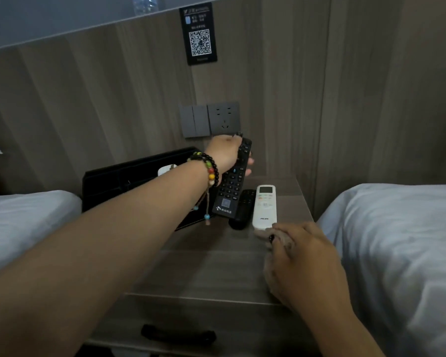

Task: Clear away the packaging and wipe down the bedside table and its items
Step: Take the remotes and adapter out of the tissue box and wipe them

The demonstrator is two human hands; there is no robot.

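The black remote [232,180], rigid, light and smooth plastic, is lifted by its far end in the left hand [225,154], fingers curled round it; a mid-body grip would be steadier. Below it, the right hand [298,253] pinches the white remote [265,207] on the bedside table [211,266].

The left forearm [113,222] covers much of the black box [129,176] and the white object [164,170] inside it. The small black remote [243,210] lies partly under the larger black remote [232,181]. The bottle [146,3] is cut off by the top edge, and the QR card's [198,34] small print is unreadable.
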